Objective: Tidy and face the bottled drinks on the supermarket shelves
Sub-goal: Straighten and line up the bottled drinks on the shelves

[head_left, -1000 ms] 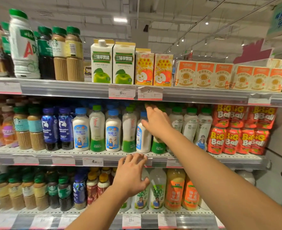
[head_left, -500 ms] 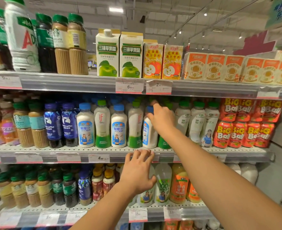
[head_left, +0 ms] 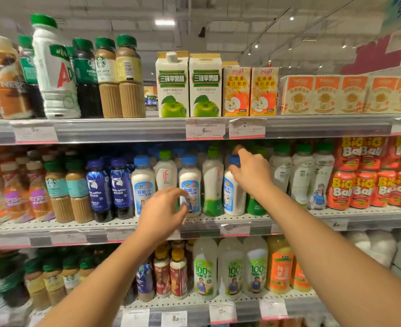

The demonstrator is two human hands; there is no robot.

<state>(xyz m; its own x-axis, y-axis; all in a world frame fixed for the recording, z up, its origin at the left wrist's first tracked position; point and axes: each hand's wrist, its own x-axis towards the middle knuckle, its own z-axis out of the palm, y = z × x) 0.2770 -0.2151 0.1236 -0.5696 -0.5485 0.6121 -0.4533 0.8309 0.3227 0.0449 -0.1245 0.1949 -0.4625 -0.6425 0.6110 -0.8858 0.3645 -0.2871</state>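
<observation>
While your right hand [head_left: 250, 177] grips the blue-capped coconut bottle [head_left: 233, 195] by its neck on the middle shelf [head_left: 336, 214], twist until its sideways label faces front, and let your loosely curled, empty left hand [head_left: 163, 214] steady the neighbouring bottle [head_left: 190, 182].

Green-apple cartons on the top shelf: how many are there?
2. The left green-apple carton has a round white cap on top, and the right green-apple carton touches it, beside the red-apple cartons. More may be hidden behind them.
</observation>
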